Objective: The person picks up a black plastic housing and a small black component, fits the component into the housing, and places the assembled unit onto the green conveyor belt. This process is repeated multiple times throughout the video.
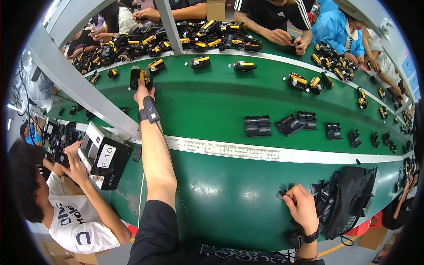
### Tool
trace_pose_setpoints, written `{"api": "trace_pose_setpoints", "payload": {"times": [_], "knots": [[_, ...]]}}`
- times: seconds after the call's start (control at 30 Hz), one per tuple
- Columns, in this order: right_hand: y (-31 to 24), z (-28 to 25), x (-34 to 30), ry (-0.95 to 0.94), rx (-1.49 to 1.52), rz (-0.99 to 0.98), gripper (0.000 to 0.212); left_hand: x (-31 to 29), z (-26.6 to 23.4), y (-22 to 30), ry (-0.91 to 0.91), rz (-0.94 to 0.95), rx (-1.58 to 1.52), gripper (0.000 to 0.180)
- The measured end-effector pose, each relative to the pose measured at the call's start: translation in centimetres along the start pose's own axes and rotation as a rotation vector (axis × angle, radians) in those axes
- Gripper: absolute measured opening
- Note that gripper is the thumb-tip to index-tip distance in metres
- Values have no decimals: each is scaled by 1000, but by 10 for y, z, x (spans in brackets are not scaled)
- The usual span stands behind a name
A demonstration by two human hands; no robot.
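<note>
My left arm stretches far across the green table, and my left hand (144, 90) is closed on a black plastic housing with yellow cells (135, 78) on the green belt. Near the table's front, my right hand (302, 206) pinches a small black plastic piece (280, 194) between thumb and fingers. Just right of that hand lies a heap of small black plastic parts (324, 194), spilling beside a black mesh bag (346, 198). Similar yellow-and-black units, such as one battery pack (156, 65), sit beyond my left hand.
Black shells (258, 126) lie along the belt's near side. A pale metal strip (221, 149) divides belt and table. At left stand a slanted grey post (84, 84) and a boxy machine (106, 157) beside a seated person. Other people work behind piled units (128, 44).
</note>
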State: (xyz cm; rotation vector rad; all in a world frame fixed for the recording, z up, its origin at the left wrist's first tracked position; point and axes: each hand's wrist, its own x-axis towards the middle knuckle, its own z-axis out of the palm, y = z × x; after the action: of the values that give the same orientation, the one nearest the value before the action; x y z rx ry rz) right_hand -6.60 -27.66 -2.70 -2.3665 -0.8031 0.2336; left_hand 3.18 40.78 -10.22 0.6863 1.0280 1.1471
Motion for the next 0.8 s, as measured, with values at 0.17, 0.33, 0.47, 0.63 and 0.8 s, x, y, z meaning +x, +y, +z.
{"api": "trace_pose_setpoints", "payload": {"times": [0.17, 0.33, 0.47, 0.63, 0.8], "knots": [[1, 1, 1, 11, -1, 10, 17, -5, 14, 11, 212, -76, -37, 67], [0, 2, -1, 17, -17, -10, 17, 31, 25, 8, 161, -39, 2, 64], [0, 3, -3, 4, 3, 1, 17, 68, 30, 0, -53, 24, -91, 60], [-1, 0, -2, -7, -2, 6, 16, 72, 4, -31, -95, 149, 125, 48], [-2, 3, -1, -5, -11, -50, 16, 46, -15, -31, 284, 852, 1053, 47]]}}
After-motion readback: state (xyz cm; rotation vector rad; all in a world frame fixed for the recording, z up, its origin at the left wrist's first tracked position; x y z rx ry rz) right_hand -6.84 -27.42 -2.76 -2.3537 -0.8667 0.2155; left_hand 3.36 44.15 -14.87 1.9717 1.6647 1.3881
